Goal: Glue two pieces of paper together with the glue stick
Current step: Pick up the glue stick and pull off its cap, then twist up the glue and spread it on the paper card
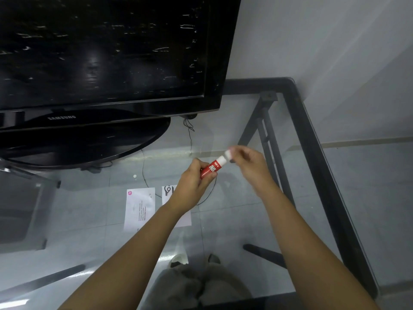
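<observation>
A red and white glue stick (212, 168) is held above the glass table, tilted up to the right. My left hand (194, 182) grips its red body. My right hand (248, 163) pinches the white cap (228, 154) at the upper end; whether the cap is on or off the tube is blurred. Two white pieces of paper lie flat on the glass below: one (139, 208) with small print to the left, the other (176, 211) partly hidden under my left forearm.
A black television (107, 52) on its stand fills the back left. The glass table (312, 220) has a black metal frame along its right edge. A thin black cable (190, 135) hangs near the papers. Through the glass I see the floor and the person's legs.
</observation>
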`<state>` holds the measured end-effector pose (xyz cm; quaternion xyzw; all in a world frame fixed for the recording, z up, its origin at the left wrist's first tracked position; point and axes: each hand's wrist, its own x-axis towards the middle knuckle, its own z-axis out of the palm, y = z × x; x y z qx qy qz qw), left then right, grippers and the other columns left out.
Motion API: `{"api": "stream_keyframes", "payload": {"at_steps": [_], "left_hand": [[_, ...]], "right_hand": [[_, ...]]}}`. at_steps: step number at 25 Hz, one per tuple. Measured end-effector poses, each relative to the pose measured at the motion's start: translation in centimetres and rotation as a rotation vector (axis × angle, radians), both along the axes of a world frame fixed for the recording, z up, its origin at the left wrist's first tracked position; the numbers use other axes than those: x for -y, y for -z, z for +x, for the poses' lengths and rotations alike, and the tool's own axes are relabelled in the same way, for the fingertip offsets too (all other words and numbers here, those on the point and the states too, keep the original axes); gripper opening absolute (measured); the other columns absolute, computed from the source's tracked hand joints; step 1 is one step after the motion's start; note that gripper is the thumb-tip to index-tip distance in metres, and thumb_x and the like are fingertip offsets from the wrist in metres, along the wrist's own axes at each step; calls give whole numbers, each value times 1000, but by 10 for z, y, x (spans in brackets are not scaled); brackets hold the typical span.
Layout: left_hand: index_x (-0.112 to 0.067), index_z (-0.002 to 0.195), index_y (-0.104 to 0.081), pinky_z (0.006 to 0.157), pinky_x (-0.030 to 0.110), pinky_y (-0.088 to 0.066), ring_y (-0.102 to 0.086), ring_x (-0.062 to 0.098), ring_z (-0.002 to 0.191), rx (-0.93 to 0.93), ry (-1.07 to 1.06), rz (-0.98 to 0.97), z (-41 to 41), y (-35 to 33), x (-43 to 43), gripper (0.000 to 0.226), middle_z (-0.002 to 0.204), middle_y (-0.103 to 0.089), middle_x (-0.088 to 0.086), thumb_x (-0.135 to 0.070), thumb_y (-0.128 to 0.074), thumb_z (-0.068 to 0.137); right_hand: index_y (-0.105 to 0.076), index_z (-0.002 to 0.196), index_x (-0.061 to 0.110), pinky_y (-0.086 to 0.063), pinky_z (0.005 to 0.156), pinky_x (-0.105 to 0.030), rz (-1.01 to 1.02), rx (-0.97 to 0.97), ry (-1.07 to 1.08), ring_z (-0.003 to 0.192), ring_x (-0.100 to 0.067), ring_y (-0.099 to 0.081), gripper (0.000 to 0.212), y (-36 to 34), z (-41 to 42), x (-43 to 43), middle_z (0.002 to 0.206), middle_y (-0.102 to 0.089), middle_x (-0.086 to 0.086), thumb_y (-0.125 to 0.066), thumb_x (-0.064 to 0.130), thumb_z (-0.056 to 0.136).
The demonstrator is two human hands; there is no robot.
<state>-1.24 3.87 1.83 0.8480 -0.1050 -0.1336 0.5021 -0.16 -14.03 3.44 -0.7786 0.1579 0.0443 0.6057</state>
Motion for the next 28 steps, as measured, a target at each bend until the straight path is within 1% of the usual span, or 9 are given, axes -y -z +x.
{"api": "stream_keyframes", "payload": {"at_steps": [2, 4, 6, 11, 14, 17, 20, 25, 28], "left_hand": [[-24, 99, -40, 53, 5, -39, -49, 7, 63, -41, -52, 14, -3, 3, -8, 19, 81, -49, -14, -34, -54, 89], [-23, 99, -41, 51, 4, -39, -49, 7, 63, -46, -105, 14, -8, 7, -15, 20, 81, -50, -11, -34, -54, 89], [-23, 99, -42, 52, 5, -39, -48, 7, 62, -34, -156, -6, -10, 7, -20, 20, 81, -52, -9, -35, -55, 89], [-25, 101, -43, 60, 3, -41, -53, 6, 74, -35, -214, -22, -12, 2, -29, 19, 88, -52, -15, -32, -56, 89], [-30, 100, -47, 59, 10, -44, -57, 9, 76, -82, -271, -111, -15, -2, -35, 14, 94, -58, -8, -21, -51, 90], [-34, 101, -55, 68, 19, -46, -64, 4, 85, -192, -400, -366, -15, -13, -39, 15, 108, -60, -6, -24, -49, 92], [-27, 102, -61, 68, 18, -51, -68, 11, 88, -272, -493, -630, -17, -29, -39, 17, 104, -63, -1, -27, -62, 85], [-24, 88, -62, 59, 13, -46, -56, 1, 63, -113, -409, -547, -32, -46, -31, 15, 73, -64, -17, -18, -71, 78], [-25, 103, -58, 66, 17, -49, -64, 5, 74, -139, -370, -524, -42, -52, -33, 23, 93, -65, -13, -32, -64, 82]], "right_hand": [[-65, 106, 26, -40, 68, -4, -136, 45, 76, 85, 3, -58, 23, 9, 6, 7, 95, -61, 19, -59, 36, 86], [-59, 119, 21, -38, 71, -3, -324, 70, -32, 87, -2, -56, 35, 22, 8, 6, 102, -58, 7, -62, 28, 86], [-48, 131, 20, -38, 83, -12, -426, 35, -134, 92, -8, -54, 50, 41, 6, -1, 104, -58, 1, -65, 20, 84], [-29, 140, 19, -37, 95, -28, -469, -44, -151, 114, -23, -54, 72, 63, 6, -1, 121, -58, -6, -69, 16, 81], [-20, 143, 22, -33, 105, -36, -463, -32, -131, 130, -21, -36, 84, 48, 4, -4, 143, -37, -7, -72, 27, 78], [-43, 132, 25, -41, 90, -15, -360, 125, -20, 109, -5, -50, 55, 19, -13, -18, 121, -52, 6, -64, 37, 83], [-64, 108, 31, -41, 69, -2, -194, 55, -56, 88, 6, -59, 28, -9, -32, -41, 91, -61, 25, -58, 45, 84], [-69, 95, 31, -45, 72, -7, 209, -35, -59, 88, 4, -63, 23, -37, -37, -72, 85, -70, 22, -58, 48, 83], [-71, 87, 27, -46, 72, -10, 317, -5, 15, 87, 0, -65, 15, -46, -40, -76, 83, -72, 17, -64, 40, 82]]}}
